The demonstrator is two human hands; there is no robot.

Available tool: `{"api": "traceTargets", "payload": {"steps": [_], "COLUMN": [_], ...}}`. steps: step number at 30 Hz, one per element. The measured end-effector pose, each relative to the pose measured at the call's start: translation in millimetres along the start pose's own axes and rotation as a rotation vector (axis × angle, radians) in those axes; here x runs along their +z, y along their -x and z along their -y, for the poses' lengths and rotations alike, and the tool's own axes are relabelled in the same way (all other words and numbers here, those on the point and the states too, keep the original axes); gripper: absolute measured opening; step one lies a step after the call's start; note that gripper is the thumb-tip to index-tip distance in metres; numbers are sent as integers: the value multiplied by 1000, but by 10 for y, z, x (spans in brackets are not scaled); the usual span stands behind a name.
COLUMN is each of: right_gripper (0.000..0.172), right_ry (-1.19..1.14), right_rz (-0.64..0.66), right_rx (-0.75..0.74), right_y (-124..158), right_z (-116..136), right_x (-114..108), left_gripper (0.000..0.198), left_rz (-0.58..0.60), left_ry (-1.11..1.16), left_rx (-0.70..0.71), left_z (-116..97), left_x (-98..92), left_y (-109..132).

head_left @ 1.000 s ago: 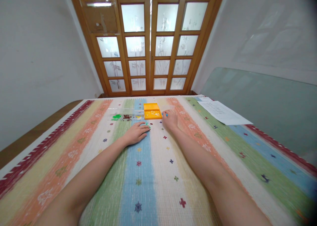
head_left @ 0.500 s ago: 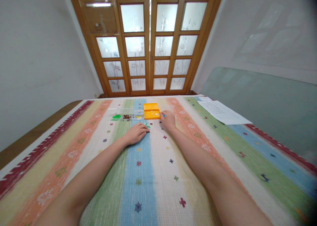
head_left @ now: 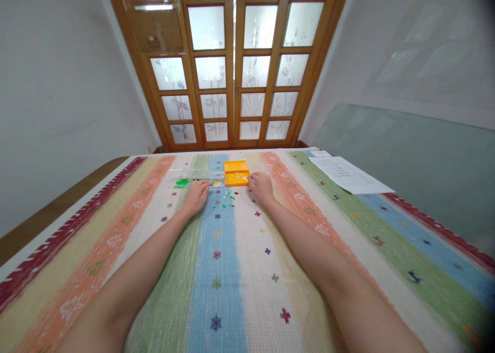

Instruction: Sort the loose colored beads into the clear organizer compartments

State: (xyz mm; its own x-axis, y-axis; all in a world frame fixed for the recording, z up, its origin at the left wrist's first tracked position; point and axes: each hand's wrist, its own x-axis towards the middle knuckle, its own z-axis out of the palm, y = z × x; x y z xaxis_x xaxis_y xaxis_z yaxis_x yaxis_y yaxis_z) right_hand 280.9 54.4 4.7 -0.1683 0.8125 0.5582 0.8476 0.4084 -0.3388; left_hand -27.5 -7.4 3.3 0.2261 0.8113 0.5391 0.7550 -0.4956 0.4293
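Observation:
My left hand [head_left: 196,194] lies on the striped cloth with its fingertips at the near edge of a clear compartment box [head_left: 189,181] that holds green, dark and yellow small pieces. Its fingers are drawn together; what they hold, if anything, is too small to see. My right hand [head_left: 261,186] rests to the right, fingers curled in a pinch at the near right corner of an orange tray [head_left: 236,172] with pale bits inside. Several tiny loose pieces [head_left: 228,194] lie on the cloth between the hands.
A striped, patterned cloth [head_left: 240,270] covers the table. A white printed sheet [head_left: 346,175] lies at the far right. A glass pane [head_left: 417,162] leans by the right wall. Wooden glazed doors [head_left: 232,69] stand beyond the table's far edge.
My left hand has left the loose pieces and moved left and forward to the clear box, uncovering them. My right hand has shifted slightly left, closer to the orange tray.

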Motion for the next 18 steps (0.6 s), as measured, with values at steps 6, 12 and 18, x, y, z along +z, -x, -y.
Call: {"api": "traceTargets", "payload": {"steps": [6, 12, 18], "right_gripper": [24, 20, 21], "right_ry": [-90, -235, -340], "right_rz": [67, 264, 432], "right_rx": [-201, -550, -797], "right_y": [59, 197, 318], "right_z": [228, 628, 894], "right_x": [-51, -83, -75], "left_gripper": [39, 38, 31], "left_rz": [-97, -127, -104], "left_ry": [-49, -92, -126], "left_rx": [-185, -211, -161], "left_z": [347, 406, 333], "left_x": [-78, -51, -67], "left_y": [-41, -19, 2]}}
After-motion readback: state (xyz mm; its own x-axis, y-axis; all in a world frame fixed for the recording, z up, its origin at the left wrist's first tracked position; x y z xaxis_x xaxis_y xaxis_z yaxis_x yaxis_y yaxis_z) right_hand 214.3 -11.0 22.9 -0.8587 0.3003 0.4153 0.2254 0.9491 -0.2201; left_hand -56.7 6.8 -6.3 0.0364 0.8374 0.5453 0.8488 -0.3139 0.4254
